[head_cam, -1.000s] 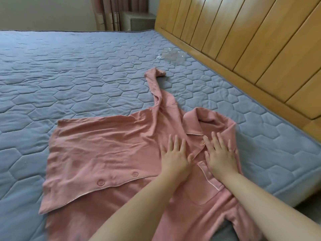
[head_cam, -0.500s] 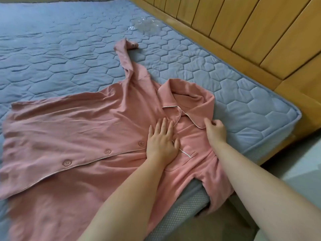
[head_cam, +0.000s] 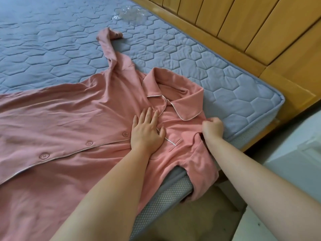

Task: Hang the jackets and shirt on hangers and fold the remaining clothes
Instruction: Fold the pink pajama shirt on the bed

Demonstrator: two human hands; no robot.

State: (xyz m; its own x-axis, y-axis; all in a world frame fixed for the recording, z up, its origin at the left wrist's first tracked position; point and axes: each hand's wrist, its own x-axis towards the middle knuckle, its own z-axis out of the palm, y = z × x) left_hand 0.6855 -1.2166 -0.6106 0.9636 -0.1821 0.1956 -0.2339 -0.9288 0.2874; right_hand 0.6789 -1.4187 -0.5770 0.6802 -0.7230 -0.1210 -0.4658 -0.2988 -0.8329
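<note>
Shirt at mattress corner

Pink pajama shirt (head_cam: 73, 122) lies spread on the quilted mattress (head_cam: 225, 80); left hand (head_cam: 145, 133) presses flat, fingers straight; right hand (head_cam: 212, 126) pinches the shoulder; near sleeve overhangs, so pulling may drag it off.
</note>
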